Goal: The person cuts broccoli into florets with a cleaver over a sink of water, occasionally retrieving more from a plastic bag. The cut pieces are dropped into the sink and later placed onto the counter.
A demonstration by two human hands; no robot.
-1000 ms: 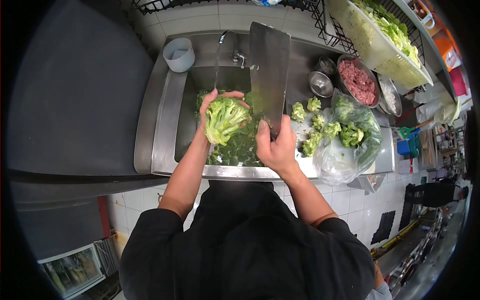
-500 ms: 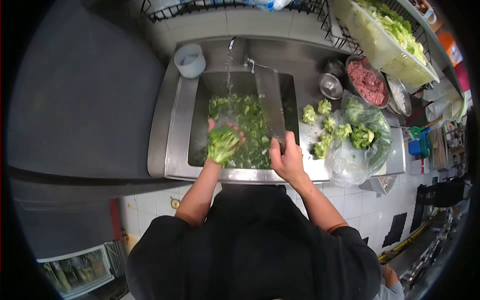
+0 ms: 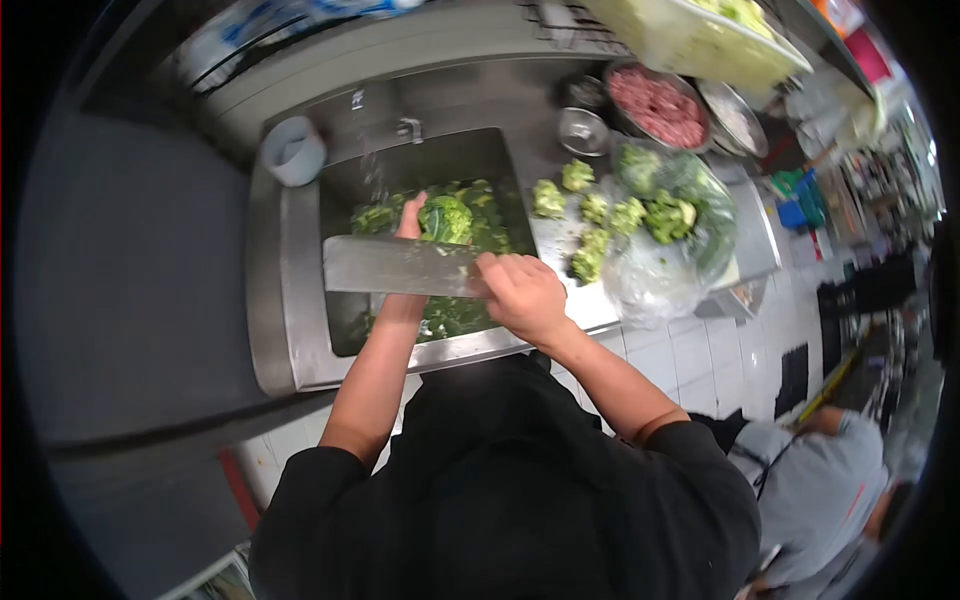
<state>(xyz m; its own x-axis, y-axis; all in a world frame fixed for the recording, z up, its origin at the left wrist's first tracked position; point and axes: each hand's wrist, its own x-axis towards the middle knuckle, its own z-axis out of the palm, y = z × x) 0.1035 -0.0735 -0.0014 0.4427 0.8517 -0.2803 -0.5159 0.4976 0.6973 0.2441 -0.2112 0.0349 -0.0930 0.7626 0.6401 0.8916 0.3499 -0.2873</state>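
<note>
Over the sink [image 3: 305,320], my left hand [image 3: 410,218] is closed around a green head of broccoli [image 3: 446,219]. The thumb shows at its side, while the other fingers and the wrist are partly hidden behind a blade. That blade belongs to a wide cleaver [image 3: 385,264], gripped by its handle in my right hand [image 3: 527,298]. It lies crosswise just below the broccoli in this view, pointing left. Small cut florets [image 3: 488,212] float in the water beneath, and a stream runs from the tap [image 3: 358,99].
Broccoli pieces [image 3: 590,255] and a plastic bag of broccoli [image 3: 655,285] lie on the right counter. Behind them stand a bowl of raw minced meat [image 3: 658,105] and a small metal bowl [image 3: 583,132]. A white tub [image 3: 294,152] sits left. A person in grey [image 3: 815,490] is behind, lower right.
The cleaver has swung from pointing away to lying crosswise before my left hand. My right hand has come closer to the left. The view has turned, and another person shows more at lower right.
</note>
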